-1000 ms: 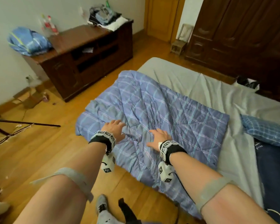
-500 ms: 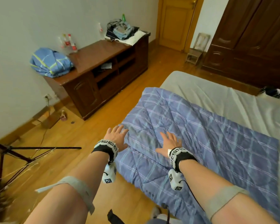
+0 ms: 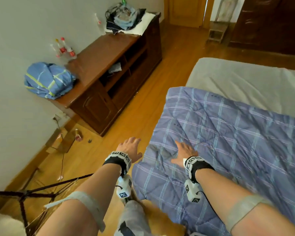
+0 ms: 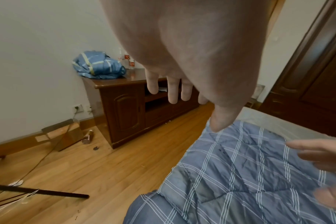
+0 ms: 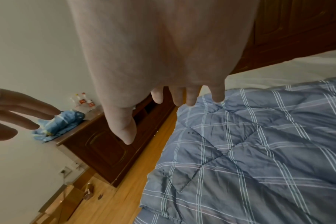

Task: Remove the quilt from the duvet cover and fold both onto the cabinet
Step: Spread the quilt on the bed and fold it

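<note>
A blue-purple plaid quilt (image 3: 228, 142) lies folded on the bed, its near corner hanging over the mattress edge. My right hand (image 3: 184, 152) is spread open over the quilt's near left corner with straight fingers that hold nothing. My left hand (image 3: 129, 149) is open too, over the floor just left of the quilt's edge. The blue duvet cover (image 3: 48, 80) with yellow stripes sits bundled on the left end of the brown wooden cabinet (image 3: 100, 53). In the wrist views both hands (image 4: 182, 45) (image 5: 163, 45) hang above the quilt (image 4: 240, 174) (image 5: 259, 151) with nothing in them.
Plastic bottles (image 3: 65, 48) and a pile of clothes (image 3: 126, 19) also stand on the cabinet. A black tripod stand (image 3: 32, 193) is at my lower left. A small bottle (image 3: 78, 133) and a board lie on the floor. The grey bed sheet (image 3: 245, 79), a wardrobe (image 3: 271, 23) and a stool (image 3: 218, 29) are beyond.
Both hands pressed on the quilt a second ago. The left hand has slid off its left edge and now hangs over the floor. My view has swung left toward the cabinet.
</note>
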Action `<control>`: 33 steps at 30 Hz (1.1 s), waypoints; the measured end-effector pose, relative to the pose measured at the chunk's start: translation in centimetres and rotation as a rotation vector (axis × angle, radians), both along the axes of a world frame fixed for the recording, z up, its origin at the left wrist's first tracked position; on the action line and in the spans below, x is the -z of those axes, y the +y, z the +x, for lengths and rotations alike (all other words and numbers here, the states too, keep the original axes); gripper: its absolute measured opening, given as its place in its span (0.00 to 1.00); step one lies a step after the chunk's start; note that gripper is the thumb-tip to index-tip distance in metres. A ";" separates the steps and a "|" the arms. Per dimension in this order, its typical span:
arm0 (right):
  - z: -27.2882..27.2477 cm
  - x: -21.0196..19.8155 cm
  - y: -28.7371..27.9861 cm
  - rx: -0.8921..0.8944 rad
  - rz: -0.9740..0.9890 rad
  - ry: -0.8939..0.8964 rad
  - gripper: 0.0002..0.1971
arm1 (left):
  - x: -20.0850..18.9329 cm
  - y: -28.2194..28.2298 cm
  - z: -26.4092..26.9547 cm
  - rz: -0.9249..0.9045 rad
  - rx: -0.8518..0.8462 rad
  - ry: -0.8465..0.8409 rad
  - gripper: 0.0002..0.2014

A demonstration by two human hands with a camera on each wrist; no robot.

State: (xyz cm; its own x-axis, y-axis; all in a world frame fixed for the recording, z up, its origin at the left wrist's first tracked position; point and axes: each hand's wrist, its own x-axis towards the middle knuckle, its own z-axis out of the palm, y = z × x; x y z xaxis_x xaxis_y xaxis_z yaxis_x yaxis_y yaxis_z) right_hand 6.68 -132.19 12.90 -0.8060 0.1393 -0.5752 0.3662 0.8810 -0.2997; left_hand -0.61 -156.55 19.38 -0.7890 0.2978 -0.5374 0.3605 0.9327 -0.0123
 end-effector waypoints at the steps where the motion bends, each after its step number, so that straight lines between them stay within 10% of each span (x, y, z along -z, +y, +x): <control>1: -1.2 1.2 -0.6 0.041 -0.003 -0.007 0.50 | 1.3 0.0 -2.1 -0.008 0.038 -0.028 0.37; 11: -10.3 16.5 -8.2 0.467 -0.078 -0.220 0.49 | 19.1 1.9 -20.5 -0.093 0.576 -0.218 0.42; 19: -13.3 29.1 -14.1 0.367 -0.051 -0.519 0.60 | 34.3 0.4 -21.9 -0.131 0.925 -0.324 0.57; 23: -12.3 33.8 -16.1 0.455 0.133 -0.372 0.52 | 40.2 -0.5 -20.4 -0.116 1.001 -0.336 0.60; 27: -11.7 33.1 -14.6 0.674 0.118 -0.094 0.26 | 40.6 -0.8 -19.1 0.017 0.936 -0.250 0.46; 33: -11.1 24.8 -13.8 0.701 0.039 0.102 0.20 | 32.3 -0.5 -18.2 0.261 0.915 -0.173 0.16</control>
